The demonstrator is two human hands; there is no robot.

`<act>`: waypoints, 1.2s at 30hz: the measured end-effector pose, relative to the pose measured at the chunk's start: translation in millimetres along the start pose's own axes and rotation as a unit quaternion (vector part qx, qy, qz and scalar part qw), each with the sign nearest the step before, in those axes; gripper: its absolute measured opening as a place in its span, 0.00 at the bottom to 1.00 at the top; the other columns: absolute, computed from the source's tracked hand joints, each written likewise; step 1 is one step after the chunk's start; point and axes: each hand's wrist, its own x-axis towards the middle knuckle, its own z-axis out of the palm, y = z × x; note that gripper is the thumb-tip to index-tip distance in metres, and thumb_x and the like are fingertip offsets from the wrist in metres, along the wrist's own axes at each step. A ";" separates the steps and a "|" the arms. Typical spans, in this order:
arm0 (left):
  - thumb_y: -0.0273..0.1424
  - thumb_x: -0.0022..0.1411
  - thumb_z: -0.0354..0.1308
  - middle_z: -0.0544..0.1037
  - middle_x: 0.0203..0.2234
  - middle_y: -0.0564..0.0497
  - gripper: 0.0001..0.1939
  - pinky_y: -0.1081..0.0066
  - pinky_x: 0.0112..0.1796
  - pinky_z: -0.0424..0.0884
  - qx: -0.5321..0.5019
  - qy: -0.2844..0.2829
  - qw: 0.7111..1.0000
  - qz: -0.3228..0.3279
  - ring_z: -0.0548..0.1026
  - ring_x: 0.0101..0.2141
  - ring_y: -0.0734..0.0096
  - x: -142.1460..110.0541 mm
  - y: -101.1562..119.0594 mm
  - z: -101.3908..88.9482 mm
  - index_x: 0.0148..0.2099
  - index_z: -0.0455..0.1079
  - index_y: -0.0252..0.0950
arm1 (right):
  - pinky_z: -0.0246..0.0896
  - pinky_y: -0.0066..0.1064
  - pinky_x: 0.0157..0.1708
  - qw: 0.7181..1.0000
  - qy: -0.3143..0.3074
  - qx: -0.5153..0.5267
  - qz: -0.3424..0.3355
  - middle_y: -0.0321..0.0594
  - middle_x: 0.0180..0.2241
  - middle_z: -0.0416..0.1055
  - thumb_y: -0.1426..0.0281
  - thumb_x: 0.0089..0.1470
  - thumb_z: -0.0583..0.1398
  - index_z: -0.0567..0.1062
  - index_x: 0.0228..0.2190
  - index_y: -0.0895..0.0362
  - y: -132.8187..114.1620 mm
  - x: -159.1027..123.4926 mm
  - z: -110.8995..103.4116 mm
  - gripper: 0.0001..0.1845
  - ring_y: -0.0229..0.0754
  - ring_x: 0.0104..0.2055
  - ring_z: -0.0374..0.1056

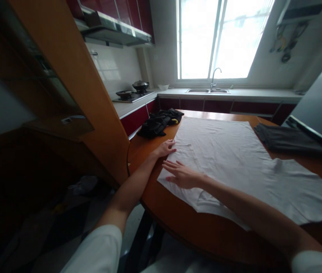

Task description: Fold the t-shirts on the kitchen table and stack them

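Observation:
A white shirt [223, 148] lies spread on the round wooden table [161, 203], with one sleeve [305, 189] stretched out to the right. Its left part is folded inward over the body, and small wrinkles run across the cloth. My left hand [164, 148] rests at the shirt's left edge, fingers curved and apart, the tips touching the cloth. Just nearer to me, my right hand [184, 176] lies palm down on the folded left part, its fingers stretched out.
Dark crumpled clothes [161, 122] lie at the table's far left. A folded dark grey garment [288, 138] is at the right. Beyond stand a counter with a sink [197, 91], a stove with pans [140, 85], and a wooden partition [93, 125] at the left.

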 end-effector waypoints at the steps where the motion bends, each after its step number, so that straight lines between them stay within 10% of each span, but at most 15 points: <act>1: 0.51 0.63 0.59 0.65 0.65 0.37 0.36 0.64 0.65 0.57 -0.001 -0.003 1.000 0.000 0.63 0.65 0.54 -0.2 0.1 0.2 0.63 0.70 0.30 | 0.30 0.51 0.71 1.000 -0.016 0.001 -0.024 0.48 0.72 0.44 0.52 0.69 0.48 0.52 0.70 0.57 -8.9 -1.6 7.5 0.36 0.49 0.74 0.38; 13: 0.38 0.68 0.52 0.65 0.66 0.41 0.27 0.60 0.66 0.55 -0.010 0.073 0.997 0.039 0.61 0.67 0.59 -0.2 24.7 3.8 0.65 0.67 0.32 | 0.30 0.50 0.71 0.998 -0.027 0.015 -0.056 0.49 0.72 0.43 0.49 0.69 0.48 0.53 0.70 0.57 -23.7 -3.7 20.2 0.38 0.49 0.74 0.39; 18: 0.37 0.71 0.48 0.65 0.66 0.43 0.26 0.58 0.68 0.51 0.011 0.017 0.995 0.100 0.59 0.68 0.61 0.7 39.3 19.2 0.66 0.66 0.34 | 0.59 0.37 0.60 0.991 0.104 0.050 -0.074 0.46 0.51 0.76 0.58 0.71 0.47 0.78 0.50 0.56 -17.7 1.6 24.7 0.25 0.44 0.54 0.71; 21: 0.39 0.72 0.47 0.61 0.68 0.44 0.26 0.53 0.68 0.49 0.059 -0.036 0.994 0.088 0.56 0.69 0.58 1.5 37.8 26.9 0.67 0.65 0.38 | 0.65 0.34 0.48 0.977 0.210 0.038 -0.023 0.44 0.32 0.77 0.59 0.71 0.46 0.78 0.32 0.56 -11.1 4.4 28.0 0.27 0.43 0.37 0.72; 27: 0.36 0.71 0.48 0.61 0.68 0.44 0.25 0.51 0.67 0.48 0.074 -0.065 0.993 0.070 0.55 0.69 0.57 4.1 35.8 26.5 0.68 0.63 0.39 | 0.59 0.37 0.58 0.928 0.339 -0.005 0.154 0.48 0.52 0.72 0.66 0.69 0.44 0.73 0.53 0.55 -2.3 9.2 16.7 0.23 0.47 0.56 0.66; 32: 0.33 0.73 0.41 0.59 0.69 0.42 0.26 0.53 0.68 0.48 0.074 -0.055 0.994 0.050 0.53 0.70 0.58 4.5 40.7 27.2 0.69 0.61 0.34 | 0.32 0.50 0.70 0.914 0.231 -0.103 0.316 0.53 0.72 0.43 0.66 0.64 0.50 0.51 0.69 0.65 18.8 11.9 15.9 0.37 0.53 0.74 0.35; 36: 0.33 0.72 0.41 0.59 0.69 0.41 0.28 0.52 0.68 0.48 0.089 -0.061 0.993 0.045 0.52 0.70 0.57 5.0 41.2 28.5 0.69 0.60 0.31 | 0.28 0.55 0.70 0.918 0.121 -0.102 0.363 0.61 0.71 0.42 0.58 0.65 0.51 0.52 0.69 0.70 29.7 10.5 24.5 0.40 0.58 0.74 0.35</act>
